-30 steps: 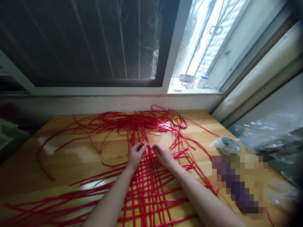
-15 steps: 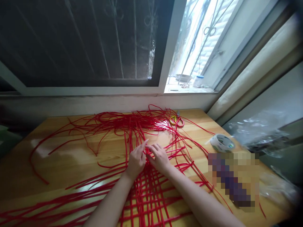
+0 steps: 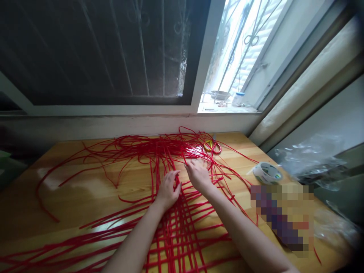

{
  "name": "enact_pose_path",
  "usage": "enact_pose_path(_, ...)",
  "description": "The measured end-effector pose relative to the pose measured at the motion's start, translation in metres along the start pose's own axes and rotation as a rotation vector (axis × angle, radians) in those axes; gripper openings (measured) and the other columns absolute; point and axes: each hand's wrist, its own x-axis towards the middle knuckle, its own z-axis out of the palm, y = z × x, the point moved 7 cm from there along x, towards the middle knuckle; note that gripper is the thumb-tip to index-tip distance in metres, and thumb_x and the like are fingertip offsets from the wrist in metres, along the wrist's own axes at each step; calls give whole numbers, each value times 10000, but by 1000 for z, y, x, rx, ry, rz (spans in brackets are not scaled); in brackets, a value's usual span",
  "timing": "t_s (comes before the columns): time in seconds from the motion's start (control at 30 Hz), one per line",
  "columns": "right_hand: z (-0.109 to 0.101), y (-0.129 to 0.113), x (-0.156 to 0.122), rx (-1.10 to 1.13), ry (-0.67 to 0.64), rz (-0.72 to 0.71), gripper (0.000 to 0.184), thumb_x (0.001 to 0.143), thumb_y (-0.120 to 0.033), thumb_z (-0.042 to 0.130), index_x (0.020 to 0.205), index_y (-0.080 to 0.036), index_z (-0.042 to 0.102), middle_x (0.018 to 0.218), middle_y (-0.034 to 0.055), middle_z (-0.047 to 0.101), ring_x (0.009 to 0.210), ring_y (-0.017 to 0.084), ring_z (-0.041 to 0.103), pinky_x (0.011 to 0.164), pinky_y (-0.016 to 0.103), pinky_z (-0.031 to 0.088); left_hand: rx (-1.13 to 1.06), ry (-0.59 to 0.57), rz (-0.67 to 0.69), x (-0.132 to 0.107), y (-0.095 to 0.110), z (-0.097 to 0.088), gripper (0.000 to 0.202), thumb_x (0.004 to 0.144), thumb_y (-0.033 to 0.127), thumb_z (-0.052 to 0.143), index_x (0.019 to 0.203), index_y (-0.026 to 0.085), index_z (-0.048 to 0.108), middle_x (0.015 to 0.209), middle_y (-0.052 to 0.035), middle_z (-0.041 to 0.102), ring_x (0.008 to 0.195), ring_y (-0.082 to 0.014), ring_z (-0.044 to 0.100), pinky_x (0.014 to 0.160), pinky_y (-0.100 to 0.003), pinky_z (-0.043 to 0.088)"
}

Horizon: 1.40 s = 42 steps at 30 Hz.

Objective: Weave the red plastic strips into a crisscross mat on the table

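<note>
- Red weave (image 3: 182, 227) of narrow strips, flat on the table (image 3: 82, 201) between both forearms; open grid, long ends trailing to either side;
- left hand (image 3: 167, 191) at the far end of the weave, thumb and forefinger apart over the strips; cannot tell what lies under the other fingers;
- right hand (image 3: 199, 176) just right of it, fingertips bunched at a single strip (image 3: 184, 156); cannot tell whether clamped on it;
- probably light, springy and smooth, so apt to slip sideways or crease if bent sharply;
- best pinched close to a crossing, with a palm steadying the grid's edge;
- beyond, loose pile (image 3: 159, 145) of strips, with scissors (image 3: 212, 146) at its right end.
</note>
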Motion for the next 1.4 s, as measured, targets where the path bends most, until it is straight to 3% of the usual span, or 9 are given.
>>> enact_pose_path(0.17,2,10,0,173,27,133,99,870,-262,438,853,-200,514,723,45,626,707,189,565,596,267,357,176,-112,-37,-1,-11,12,324,752,198,536,1071,172,486,1061,-96,554,1020,-234,488,902,-426,408)
enact_pose_path(0.23,13,8,-4,296,9,131,106,874,-257,409,857,-200,497,734,37,641,674,171,581,572,250,361,200,-122,-102,-1,-16,14,299,740,186,543,1036,176,498,1014,-84,565,980,-227,502,874,-411,424)
enact_pose_path(0.4,48,14,-14,620,-99,259,262,876,-289,365,1106,-165,373,667,4,648,553,148,585,532,231,395,245,-90,-226,1,-22,15,304,705,131,545,1003,167,496,970,-71,568,948,-206,514,875,-367,416)
enact_pose_path(0.5,55,15,-17,459,-130,291,281,879,-291,347,1117,-155,407,733,50,656,632,179,614,556,246,396,302,-100,-257,0,-24,18,360,706,165,553,1057,167,479,1038,-83,554,1013,-222,495,916,-381,385)
enact_pose_path(0.6,59,7,-17,268,-195,214,275,893,-284,323,1104,-184,468,747,61,655,648,194,620,568,252,378,353,-113,-282,-1,-26,21,452,700,233,567,1131,162,452,1112,-102,529,1070,-245,468,948,-390,358)
enact_pose_path(0.73,60,2,-18,215,-207,174,298,905,-270,287,1132,-190,462,726,54,656,629,188,614,566,247,361,372,-115,-306,-1,-26,21,498,694,287,560,1158,140,456,1113,-121,533,1072,-257,470,958,-381,351)
enact_pose_path(0.87,61,11,-19,340,-182,261,299,885,-271,307,1145,-179,424,727,40,663,638,186,616,583,255,380,331,-88,-325,1,-26,19,559,662,239,561,1194,122,434,1123,-126,532,1072,-256,473,962,-382,356)
enact_pose_path(1.07,67,21,-18,692,-136,355,254,871,-275,307,1099,-199,390,741,4,682,671,159,625,632,258,420,233,-16,-283,2,-26,15,469,695,189,521,1159,143,462,1035,-96,574,997,-226,519,917,-387,403)
enact_pose_path(1.4,70,25,-19,771,-102,371,258,859,-309,320,1079,-200,398,735,3,681,590,156,597,575,255,399,-115,106,-280,2,-31,5,460,726,130,499,1173,206,419,1073,-68,584,859,-153,580,743,-299,487)
